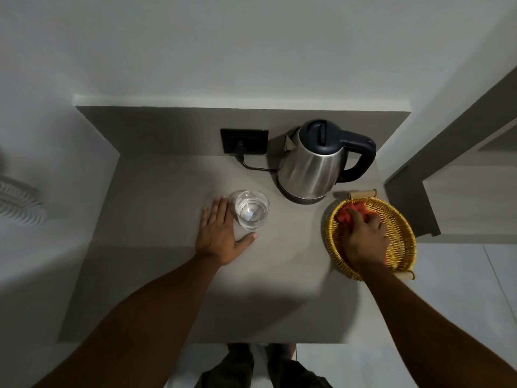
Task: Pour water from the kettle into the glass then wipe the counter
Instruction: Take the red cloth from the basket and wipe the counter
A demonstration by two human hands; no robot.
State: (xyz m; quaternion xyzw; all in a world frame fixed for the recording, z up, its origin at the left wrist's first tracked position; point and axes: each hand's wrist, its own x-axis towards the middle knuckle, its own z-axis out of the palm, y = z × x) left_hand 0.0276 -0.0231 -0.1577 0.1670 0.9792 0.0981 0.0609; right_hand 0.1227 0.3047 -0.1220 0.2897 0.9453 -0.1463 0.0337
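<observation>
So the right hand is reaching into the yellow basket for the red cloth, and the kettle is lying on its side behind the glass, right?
Not quite. In the head view the kettle stands upright on its base behind the glass. The rest holds: the right hand is in the yellow basket, on the red cloth.

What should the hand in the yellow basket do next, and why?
Probably lift the orange cloth out of the basket. The glass already seems to hold water and the kettle is back on its base, so wiping comes next; the right hand is already on the cloth.
</observation>
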